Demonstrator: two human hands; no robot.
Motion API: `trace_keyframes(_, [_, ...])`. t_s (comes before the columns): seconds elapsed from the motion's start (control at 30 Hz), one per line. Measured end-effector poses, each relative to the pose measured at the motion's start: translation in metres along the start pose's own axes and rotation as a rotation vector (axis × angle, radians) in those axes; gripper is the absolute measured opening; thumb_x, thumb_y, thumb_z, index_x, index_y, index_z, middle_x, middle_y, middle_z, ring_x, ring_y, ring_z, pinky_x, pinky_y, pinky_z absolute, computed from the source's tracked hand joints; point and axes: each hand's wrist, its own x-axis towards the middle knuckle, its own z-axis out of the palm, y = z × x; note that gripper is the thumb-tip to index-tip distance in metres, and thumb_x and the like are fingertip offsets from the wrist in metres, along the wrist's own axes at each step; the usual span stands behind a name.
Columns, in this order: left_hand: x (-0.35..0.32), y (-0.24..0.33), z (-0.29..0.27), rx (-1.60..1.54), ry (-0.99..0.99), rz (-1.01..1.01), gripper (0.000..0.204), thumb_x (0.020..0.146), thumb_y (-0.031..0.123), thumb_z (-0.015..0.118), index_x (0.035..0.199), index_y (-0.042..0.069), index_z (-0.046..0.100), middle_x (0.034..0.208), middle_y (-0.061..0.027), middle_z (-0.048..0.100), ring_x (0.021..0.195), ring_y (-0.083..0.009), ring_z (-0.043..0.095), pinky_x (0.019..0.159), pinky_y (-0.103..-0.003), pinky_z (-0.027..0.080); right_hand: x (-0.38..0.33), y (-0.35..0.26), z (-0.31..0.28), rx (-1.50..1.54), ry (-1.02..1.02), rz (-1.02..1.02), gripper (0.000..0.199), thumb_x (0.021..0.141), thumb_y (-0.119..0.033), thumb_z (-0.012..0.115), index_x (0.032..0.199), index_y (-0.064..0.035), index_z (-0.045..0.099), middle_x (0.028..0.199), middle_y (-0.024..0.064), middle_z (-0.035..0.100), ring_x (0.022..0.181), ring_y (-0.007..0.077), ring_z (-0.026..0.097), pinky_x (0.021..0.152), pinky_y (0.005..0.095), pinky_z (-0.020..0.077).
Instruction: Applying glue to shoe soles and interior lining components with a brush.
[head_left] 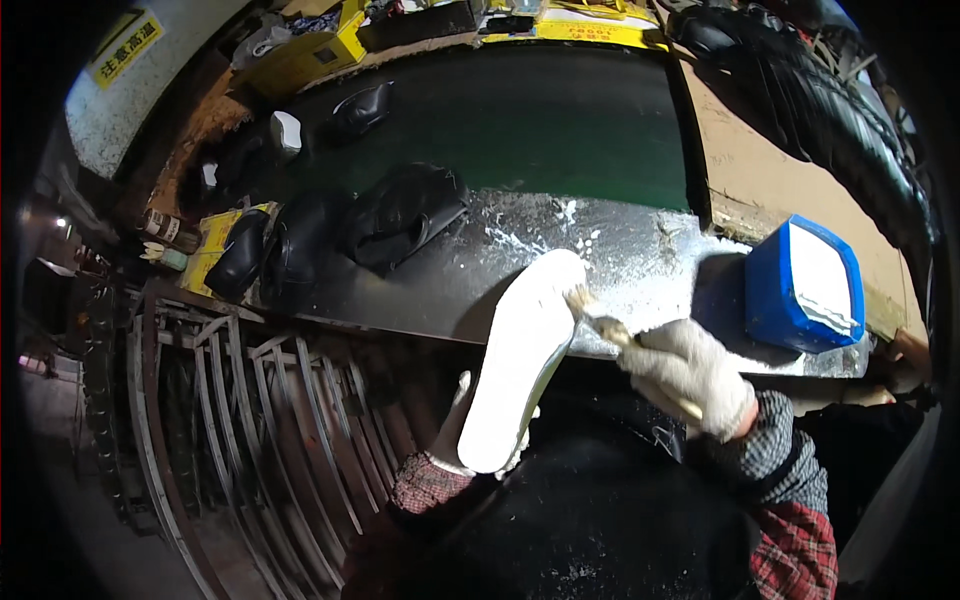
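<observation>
The gloved right hand (692,375) is gripping a brush (613,331), its bristles touching a white sole (525,360) near its upper right edge. The gloved left hand (452,438) is clasping the sole's lower end from beneath; its upper end is overlapping the table (475,290). A blue tub (767,285) is standing rightward, black leather pieces (408,212) lying leftward.

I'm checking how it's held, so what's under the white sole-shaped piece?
Under the white sole-shaped piece is the gloved left hand, showing at both sides of its lower part. The piece covers most of that hand, and its own underside can't be seen.
</observation>
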Motion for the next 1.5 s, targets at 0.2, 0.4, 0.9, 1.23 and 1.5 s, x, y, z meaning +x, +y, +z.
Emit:
trace_keyframes(0.2, [0.063, 0.048, 0.066, 0.05, 0.156, 0.227, 0.071, 0.096, 0.063, 0.037, 0.135, 0.004, 0.045, 0.104, -0.0197, 0.066, 0.081, -0.0363, 0.068, 0.063, -0.044, 0.06, 0.019, -0.033, 0.0, 0.017, -0.011, -0.15, 0.027, 0.08, -0.011, 0.072, 0.107, -0.0152, 0.069, 0.082, 0.0141, 0.062, 0.07, 0.0303, 0.062, 0.057, 0.0388, 0.0498])
trace_keyframes(0.4, [0.106, 0.103, 0.091, 0.249, 0.234, 0.563, 0.051, 0.098, 0.035, 0.057, 0.114, -0.013, 0.051, 0.106, -0.0208, 0.063, 0.096, -0.0261, 0.066, 0.088, -0.035, 0.057, 0.015, -0.024, -0.014, 0.012, 0.15, -0.043, 0.038, 0.068, -0.003, 0.079, 0.104, -0.0102, 0.068, 0.088, 0.011, 0.062, 0.076, 0.0271, 0.062, 0.063, 0.0353, 0.05])
trace_keyframes(0.9, [0.035, 0.212, 0.102, 2.895, 1.228, -0.098, 0.051, 0.094, 0.029, 0.05, 0.144, 0.023, 0.042, 0.103, -0.0149, 0.068, 0.092, -0.0385, 0.067, 0.08, -0.048, 0.053, 0.012, -0.015, -0.002, 0.14, 0.19, 0.186, 0.032, 0.075, -0.001, 0.075, 0.106, -0.0064, 0.068, 0.088, 0.0116, 0.063, 0.079, 0.0276, 0.063, 0.069, 0.035, 0.0517])
trace_keyframes(1.23, [0.057, 0.125, 0.138, 1.058, 0.349, 1.225, 0.043, 0.094, 0.01, 0.056, 0.134, -0.001, 0.047, 0.119, -0.0142, 0.061, 0.099, -0.0234, 0.064, 0.088, -0.04, 0.053, -0.068, -0.028, -0.083, -0.187, 0.658, 0.2, 0.02, 0.087, 0.001, 0.065, 0.107, 0.0026, 0.067, 0.094, 0.0093, 0.064, 0.082, 0.0174, 0.063, 0.07, 0.0288, 0.0519])
trace_keyframes(1.5, [0.077, 0.036, 0.151, 1.197, 0.34, 0.847, 0.044, 0.091, 0.004, 0.063, 0.132, 0.0, 0.049, 0.116, -0.0127, 0.061, 0.091, -0.0192, 0.064, 0.078, -0.033, 0.055, -0.122, 0.011, -0.157, -0.241, 0.878, 0.716, 0.022, 0.094, -0.021, 0.066, 0.094, 0.0006, 0.068, 0.071, -0.0001, 0.062, 0.061, 0.0042, 0.053, 0.054, 0.0186, 0.0411])
